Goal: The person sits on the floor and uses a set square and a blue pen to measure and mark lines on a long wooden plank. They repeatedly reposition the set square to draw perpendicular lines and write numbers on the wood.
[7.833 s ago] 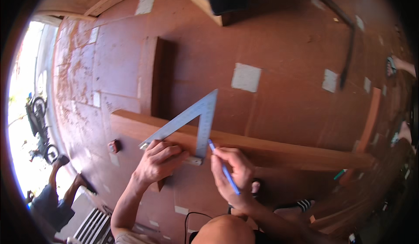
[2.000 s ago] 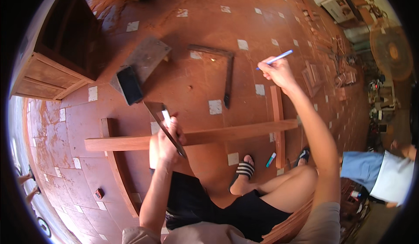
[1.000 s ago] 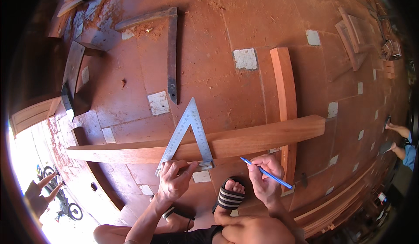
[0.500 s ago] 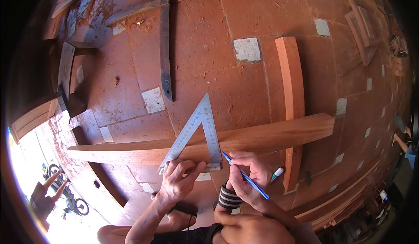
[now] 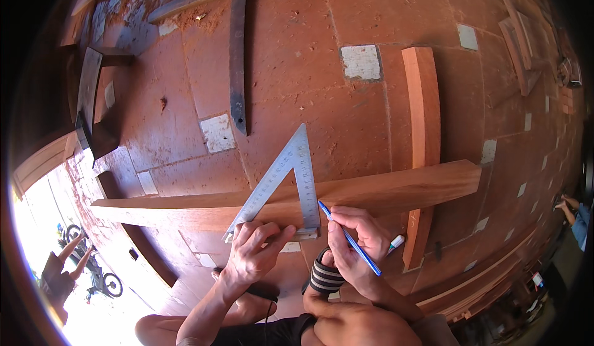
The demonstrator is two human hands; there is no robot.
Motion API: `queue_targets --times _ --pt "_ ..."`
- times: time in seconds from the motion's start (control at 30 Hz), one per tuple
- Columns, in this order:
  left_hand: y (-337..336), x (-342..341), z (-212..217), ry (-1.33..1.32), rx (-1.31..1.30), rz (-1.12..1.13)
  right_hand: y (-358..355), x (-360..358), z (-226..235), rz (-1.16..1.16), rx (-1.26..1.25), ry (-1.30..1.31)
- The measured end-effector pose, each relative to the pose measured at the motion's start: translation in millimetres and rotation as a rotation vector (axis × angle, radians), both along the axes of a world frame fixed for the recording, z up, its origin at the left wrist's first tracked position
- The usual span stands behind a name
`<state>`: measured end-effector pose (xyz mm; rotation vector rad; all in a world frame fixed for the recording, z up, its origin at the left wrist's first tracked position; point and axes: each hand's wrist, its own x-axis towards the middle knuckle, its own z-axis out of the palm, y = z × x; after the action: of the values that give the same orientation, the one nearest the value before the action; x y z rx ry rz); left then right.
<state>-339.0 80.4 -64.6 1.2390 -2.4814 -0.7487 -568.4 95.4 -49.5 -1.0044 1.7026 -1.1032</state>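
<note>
A long wooden plank (image 5: 383,191) lies across the tiled floor in front of me. A triangular metal square (image 5: 291,179) rests on it, point away from me. My left hand (image 5: 255,252) presses down on the square's near edge. My right hand (image 5: 359,241) holds a blue pen (image 5: 348,237), its tip touching the plank right beside the square's upright edge. My foot in a striped sandal (image 5: 325,278) sits just below the hands.
A second plank (image 5: 422,136) lies crosswise under the long one. A dark L-shaped wooden frame (image 5: 237,55) lies further off. Wood pieces sit at the left and far right. Another person's hand (image 5: 566,205) shows at the right edge. A motorbike stands outside at lower left.
The pen tip has come up against the square's upright edge on the plank. My left hand keeps the square pressed in place.
</note>
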Motion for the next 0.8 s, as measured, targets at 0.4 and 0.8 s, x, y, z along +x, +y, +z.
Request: queue_targets --times 0.4,0.8 --pt "2.1 -2.3 0.4 -0.008 0.006 0.020 16.9 -11.8 8.4 0.191 -0.012 0.133" --pt "2.4 -20.5 -3.0 -0.002 -0.019 -0.019 8.3 -34.0 13.1 0.091 0.011 0.031"
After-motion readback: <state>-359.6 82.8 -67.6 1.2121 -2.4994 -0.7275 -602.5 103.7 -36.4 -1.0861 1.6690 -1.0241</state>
